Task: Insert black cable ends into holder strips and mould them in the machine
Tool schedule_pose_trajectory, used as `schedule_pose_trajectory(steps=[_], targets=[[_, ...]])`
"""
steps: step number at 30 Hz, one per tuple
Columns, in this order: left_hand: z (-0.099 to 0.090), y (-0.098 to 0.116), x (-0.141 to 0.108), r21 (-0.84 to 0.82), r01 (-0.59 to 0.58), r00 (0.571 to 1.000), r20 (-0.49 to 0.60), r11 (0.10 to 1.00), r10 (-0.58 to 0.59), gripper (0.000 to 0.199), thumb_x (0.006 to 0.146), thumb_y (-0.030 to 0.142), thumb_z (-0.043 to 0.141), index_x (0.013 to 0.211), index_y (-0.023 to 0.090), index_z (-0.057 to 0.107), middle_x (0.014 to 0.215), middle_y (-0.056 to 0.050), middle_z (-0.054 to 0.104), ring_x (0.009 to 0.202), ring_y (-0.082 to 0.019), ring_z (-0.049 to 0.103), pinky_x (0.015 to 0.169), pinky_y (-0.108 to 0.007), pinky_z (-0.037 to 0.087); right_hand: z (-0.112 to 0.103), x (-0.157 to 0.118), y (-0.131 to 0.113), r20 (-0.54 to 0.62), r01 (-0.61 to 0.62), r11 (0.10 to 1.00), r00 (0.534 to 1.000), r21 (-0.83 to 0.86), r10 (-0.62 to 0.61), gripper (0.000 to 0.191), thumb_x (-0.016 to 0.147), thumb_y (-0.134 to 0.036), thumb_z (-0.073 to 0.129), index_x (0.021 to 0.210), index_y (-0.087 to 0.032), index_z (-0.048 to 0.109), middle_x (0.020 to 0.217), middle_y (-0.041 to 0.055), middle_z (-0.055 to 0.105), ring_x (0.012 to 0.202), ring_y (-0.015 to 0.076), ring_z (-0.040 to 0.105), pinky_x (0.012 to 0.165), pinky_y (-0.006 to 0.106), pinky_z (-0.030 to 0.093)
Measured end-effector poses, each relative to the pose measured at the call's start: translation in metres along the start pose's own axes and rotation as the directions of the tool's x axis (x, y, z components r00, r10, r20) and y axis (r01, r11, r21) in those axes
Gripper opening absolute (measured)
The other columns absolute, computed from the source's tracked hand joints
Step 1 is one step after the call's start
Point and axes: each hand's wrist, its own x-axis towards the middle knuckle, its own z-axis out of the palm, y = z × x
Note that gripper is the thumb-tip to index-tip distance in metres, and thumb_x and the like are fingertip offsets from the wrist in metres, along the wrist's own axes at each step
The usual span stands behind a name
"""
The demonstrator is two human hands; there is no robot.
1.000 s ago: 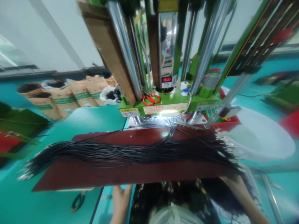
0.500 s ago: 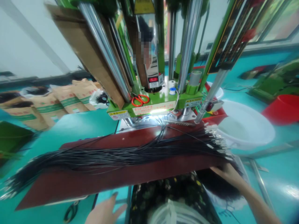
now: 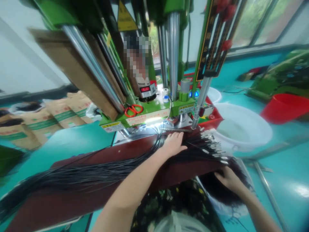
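My left hand [image 3: 173, 145] lies over a long bundle of thin black cables [image 3: 96, 170], near where several strands bend up toward the lit base of a green press [image 3: 135, 112]. Its fingers are stretched out and the thumb stands apart. The cables run across a dark red board [image 3: 79, 196], with pale metallic tips [image 3: 216, 146] gathered at the right end. Just off the board's right front edge is my right hand [image 3: 229, 178], thumb and forefinger apart, beside a white bag [image 3: 235, 209] filled with a dark mass, probably more cables. Its other fingers are partly hidden.
Orange-handled scissors [image 3: 133, 110] lie on the press base. A large white tub [image 3: 251, 125] and a red bucket [image 3: 285, 108] stand on the right. Paper sacks [image 3: 59, 109] line the left back. A metal bar [image 3: 267, 187] runs beside the bag.
My left hand has moved from the lower front, up and right onto the cables near the press. My right hand stays by the bag. The view has shifted slightly.
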Motion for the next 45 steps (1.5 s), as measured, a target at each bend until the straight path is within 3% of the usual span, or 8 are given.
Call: schedule_pose_trajectory(steps=[7,13,18,24,30,37,40,45], targets=[[-0.005,0.002,0.003,0.053,-0.046,0.995,0.091,0.998,0.041,0.016,0.087,0.025,0.044,0.09,0.016,0.057,0.091,-0.008,0.06,0.089,-0.02,0.057,0.077,-0.031,0.044,-0.004,-0.018,0.002,0.029,-0.031,0.999,0.999,0.024,0.031,0.034,0.068,-0.027,0.047,0.099,-0.016,0.054,0.095,0.0114,0.066,0.09,0.0243,0.062,0.083,0.038,0.048],[-0.045,0.007,-0.018,-0.4,-0.045,0.995,-0.099,0.915,0.005,0.019,0.088,0.028,0.04,0.08,0.017,0.054,0.083,-0.004,0.059,0.08,-0.015,0.055,0.076,-0.028,0.042,-0.016,-0.025,-0.007,0.134,-0.079,0.989,0.986,-0.123,0.095,0.05,0.068,-0.027,0.049,0.116,-0.017,0.054,0.113,0.013,0.062,0.099,0.0278,0.061,0.087,0.04,0.046],[-0.081,0.006,-0.051,-0.891,0.213,0.971,0.237,0.401,0.01,0.027,0.085,0.039,0.044,0.074,0.015,0.048,0.048,0.005,0.046,0.038,-0.005,0.037,0.042,-0.018,0.031,-0.041,-0.04,-0.052,0.35,-0.006,0.999,0.936,-0.048,0.023,0.04,0.075,-0.03,0.054,0.114,-0.026,0.061,0.106,0.0048,0.067,0.094,0.0248,0.063,0.082,0.031,0.049],[-0.074,0.023,-0.096,-0.894,0.448,0.892,0.445,-0.03,0.077,0.035,0.069,0.045,0.064,0.074,0.015,0.046,0.042,0.007,0.043,0.032,-0.003,0.032,0.031,-0.015,0.019,-0.036,-0.019,-0.151,0.344,-0.076,0.817,0.926,0.572,-0.155,0.036,0.082,-0.039,0.053,0.114,-0.025,0.06,0.104,0.0074,0.067,0.096,0.0234,0.061,0.087,0.037,0.046],[-0.032,0.032,-0.13,-0.845,0.511,0.854,0.52,-0.156,-0.021,0.038,0.065,0.044,0.067,0.074,0.015,0.045,0.042,0.005,0.048,0.03,-0.005,0.037,0.031,-0.016,0.025,0.032,0.029,-0.196,0.226,-0.174,0.217,0.944,0.961,-0.241,0.043,0.076,-0.036,0.065,0.116,-0.024,0.055,0.108,0.0095,0.064,0.104,0.0246,0.058,0.094,0.047,0.04],[-0.009,0.022,-0.134,-0.774,0.578,0.81,0.582,-0.26,0.068,0.036,0.06,0.034,0.071,0.079,0.012,0.05,0.053,-0.002,0.057,0.042,-0.013,0.054,0.043,-0.025,0.044,0.036,0.034,-0.212,0.207,-0.075,0.516,0.957,0.853,-0.202,0.013,0.082,-0.03,0.059,0.087,-0.021,0.067,0.087,0.0039,0.069,0.081,0.0168,0.064,0.078,0.033,0.051],[-0.015,0.032,-0.118,-0.836,0.473,0.874,0.486,-0.278,0.028,0.035,0.06,0.029,0.072,0.081,0.011,0.051,0.061,-0.003,0.06,0.051,-0.013,0.058,0.052,-0.025,0.047,0.029,0.032,-0.211,0.224,-0.069,0.588,0.955,0.806,-0.196,0.019,0.081,-0.033,0.059,0.091,-0.02,0.068,0.075,0.0029,0.068,0.062,0.0151,0.064,0.062,0.031,0.054],[-0.018,0.057,-0.094,-0.962,0.25,0.945,0.267,-0.11,-0.187,0.027,0.077,0.039,0.058,0.084,0.015,0.046,0.056,0.004,0.052,0.037,-0.004,0.039,0.035,-0.016,0.027,0.016,0.037,-0.202,0.286,-0.213,0.388,0.948,0.896,-0.138,0.029,0.079,-0.033,0.061,0.106,-0.021,0.064,0.06,0.0002,0.066,0.055,0.0178,0.065,0.058,0.035,0.055]])
